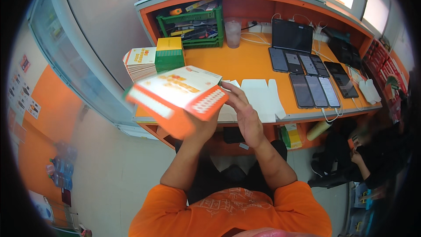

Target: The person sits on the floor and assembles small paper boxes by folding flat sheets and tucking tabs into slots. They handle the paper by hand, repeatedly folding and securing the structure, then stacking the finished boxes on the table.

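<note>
A white, orange and green cardboard box [175, 85] is lifted and tilted over the front left of the desk, slightly blurred, its orange flap hanging down. My left hand [205, 127] holds it from underneath, with the fingers hidden behind the cardboard. At the box's right edge, my right hand [247, 116] grips with bent fingertips, and its palm is off the box. Just right of that hand, flat unfolded cartons [258, 98] lie white side up. Behind the held box are a stack of flat cartons [141, 57] and a yellow-and-green stack [170, 55].
A green crate [199, 44] of tools and a clear plastic cup [233, 34] stand at the back. Several phones [302, 91] lie by a dark tablet [292, 35] with white cables. Beneath the desk are cartons [291, 136]. A person in black [377, 153] sits to the right.
</note>
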